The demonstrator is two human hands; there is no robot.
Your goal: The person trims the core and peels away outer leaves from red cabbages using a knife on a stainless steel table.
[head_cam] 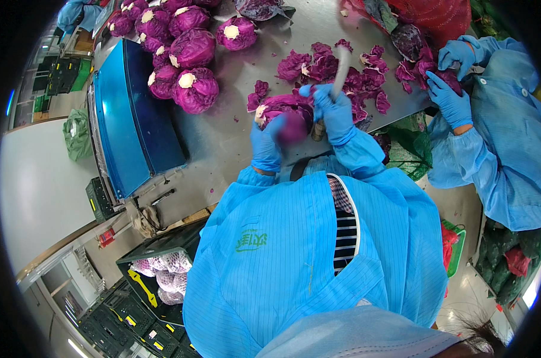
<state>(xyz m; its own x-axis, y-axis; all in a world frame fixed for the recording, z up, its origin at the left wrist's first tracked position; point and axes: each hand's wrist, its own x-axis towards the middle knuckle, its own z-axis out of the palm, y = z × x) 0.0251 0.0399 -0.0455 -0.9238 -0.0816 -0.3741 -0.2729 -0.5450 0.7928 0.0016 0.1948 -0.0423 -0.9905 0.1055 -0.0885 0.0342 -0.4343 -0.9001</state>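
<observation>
My left hand (266, 145), in a blue glove, grips a red cabbage (286, 105) over the metal table. The cabbage's pale cut stem faces left, and its near side is blurred by motion. My right hand (335, 114), also gloved, is closed around a knife (342, 69). Its blurred blade points up and away, and the brown handle end shows below my fist. The right fingers are close to the cabbage's right side; whether they touch it I cannot tell. Loose purple cabbage leaves (324, 65) lie scattered just beyond both hands.
Several trimmed red cabbages (194, 47) are grouped at the table's (252, 62) far left, beside a blue metal chute (127, 116). At right, a co-worker's gloved hands (451, 98) hold a cabbage near a red mesh bag (436, 18). A crate of net-wrapped produce (167, 273) stands lower left.
</observation>
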